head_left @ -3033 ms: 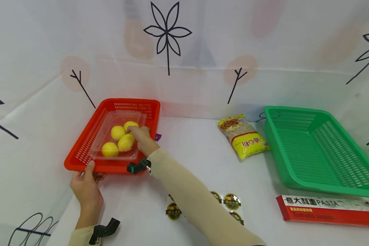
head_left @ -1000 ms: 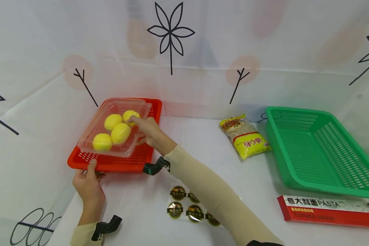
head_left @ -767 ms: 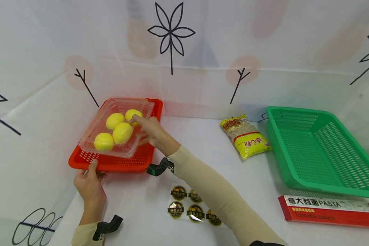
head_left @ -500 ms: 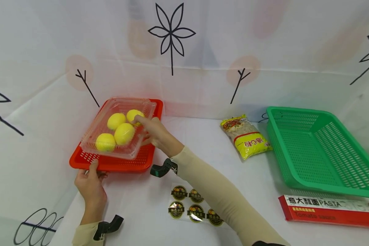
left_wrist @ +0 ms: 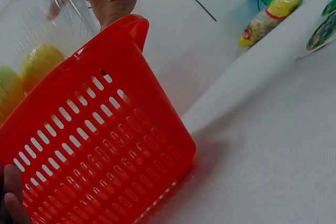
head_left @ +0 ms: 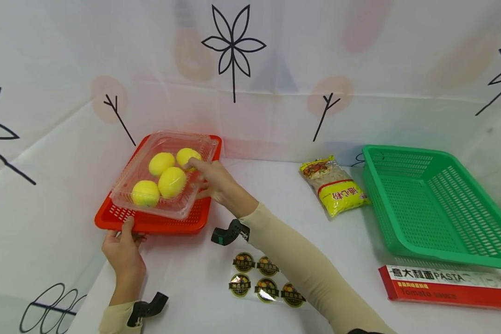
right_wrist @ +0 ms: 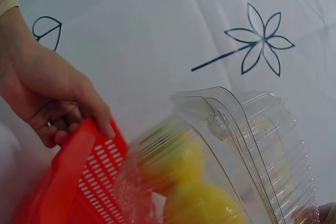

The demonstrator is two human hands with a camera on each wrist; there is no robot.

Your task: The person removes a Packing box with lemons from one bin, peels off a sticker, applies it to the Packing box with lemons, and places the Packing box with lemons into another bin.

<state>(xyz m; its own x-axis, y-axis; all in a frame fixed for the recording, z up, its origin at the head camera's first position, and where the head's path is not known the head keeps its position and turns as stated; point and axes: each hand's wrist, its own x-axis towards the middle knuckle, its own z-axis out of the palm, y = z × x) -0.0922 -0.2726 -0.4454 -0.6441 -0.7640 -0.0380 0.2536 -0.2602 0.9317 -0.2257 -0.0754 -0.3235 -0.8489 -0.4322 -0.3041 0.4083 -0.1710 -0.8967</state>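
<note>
While the left hand grips the near rim of the red basket, the right hand pinches the clear box by its right side. Left of those fingers, it lies over the basket, long axis running near-left to far-right.

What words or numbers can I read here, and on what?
"意大利面PASTA": long box
"Tomato sauce": same long box
"通心粉": yellow bag
"精品水果": round stickers, probably
Too small: the long box's yellow line, yellow bag's small print
No numbers readable
</note>
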